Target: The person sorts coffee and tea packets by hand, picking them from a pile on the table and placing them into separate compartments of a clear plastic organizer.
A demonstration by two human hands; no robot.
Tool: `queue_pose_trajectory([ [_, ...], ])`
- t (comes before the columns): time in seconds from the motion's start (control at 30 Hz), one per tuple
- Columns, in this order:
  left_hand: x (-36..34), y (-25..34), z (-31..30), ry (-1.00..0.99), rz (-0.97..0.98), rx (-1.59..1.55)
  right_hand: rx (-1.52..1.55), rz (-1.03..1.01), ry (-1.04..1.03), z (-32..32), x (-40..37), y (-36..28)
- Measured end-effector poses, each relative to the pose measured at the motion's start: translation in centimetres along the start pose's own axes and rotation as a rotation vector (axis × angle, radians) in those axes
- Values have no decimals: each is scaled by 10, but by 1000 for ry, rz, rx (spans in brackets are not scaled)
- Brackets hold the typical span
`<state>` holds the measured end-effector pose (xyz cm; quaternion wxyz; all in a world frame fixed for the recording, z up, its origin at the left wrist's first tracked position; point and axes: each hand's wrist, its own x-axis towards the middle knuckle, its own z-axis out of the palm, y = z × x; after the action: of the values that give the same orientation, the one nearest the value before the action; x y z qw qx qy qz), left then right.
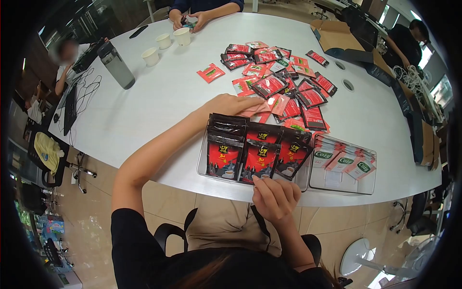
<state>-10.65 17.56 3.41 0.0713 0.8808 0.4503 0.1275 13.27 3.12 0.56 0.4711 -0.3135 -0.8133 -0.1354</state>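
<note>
My left hand point(236, 103) reaches over the near side of the sachet pile, fingers stretched out on pink tea sachets point(277, 103); its thumb is hidden. Close to me stands a clear plastic box point(202, 166) packed with upright red-and-black G7 coffee sachets point(260, 160). My right hand point(276, 197) is at the front of this box, fingers curled, with a fingertip by the bottom of the middle coffee sachet. Whatever those fingers pinch is hidden. Beside it, a second clear box point(368, 185) holds pink Cozy tea sachets point(345, 161).
Loose coffee sachets point(269, 85) and tea sachets are heaped mid-table. A grey bottle point(117, 66), paper cups point(182, 36) and a phone point(138, 32) stand or lie at the far left. Open cardboard boxes point(337, 36) line the right edge. Another person's hands point(192, 21) are across the table.
</note>
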Motion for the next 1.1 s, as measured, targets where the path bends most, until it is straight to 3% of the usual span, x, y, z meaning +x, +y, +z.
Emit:
queue_pose_trajectory([
  [0.07, 0, 1, -4, -62, -94, -5, 2, 7, -7, -2, 0, -1],
  [0.1, -3, -5, 0, 16, -70, -43, 8, 4, 4, -2, -1, -1],
  [0.43, -16, -15, 10, 138, 48, -56, 14, -3, 30, 0, -2, 0],
  [0.53, -19, -28, 7, 155, 101, 67, 21, 5, 23, -1, -2, -1],
  [0.63, -22, -32, 0, 176, 28, -16, 33, 20, 16, 0, -5, -2],
  [0.73, -17, -56, 4, 322, 97, -355, 28, 23, 10, -1, -4, -2],
  [0.87, -2, -68, 4, 375, -120, -819, 15, 8, 5, -1, -3, -1],
  [0.9, -1, -65, -1, 310, -338, -1088, 7, 1, 8, -1, -2, 0],
  [1.0, 20, -79, 8, 253, -269, -638, 35, 25, -21, -2, -2, -2],
  [1.03, 26, -92, 12, 234, -35, -412, 39, 29, -28, -3, -2, -2],
  [1.1, 42, -100, 23, 221, 38, -225, 32, 27, -34, -3, -2, -2],
])
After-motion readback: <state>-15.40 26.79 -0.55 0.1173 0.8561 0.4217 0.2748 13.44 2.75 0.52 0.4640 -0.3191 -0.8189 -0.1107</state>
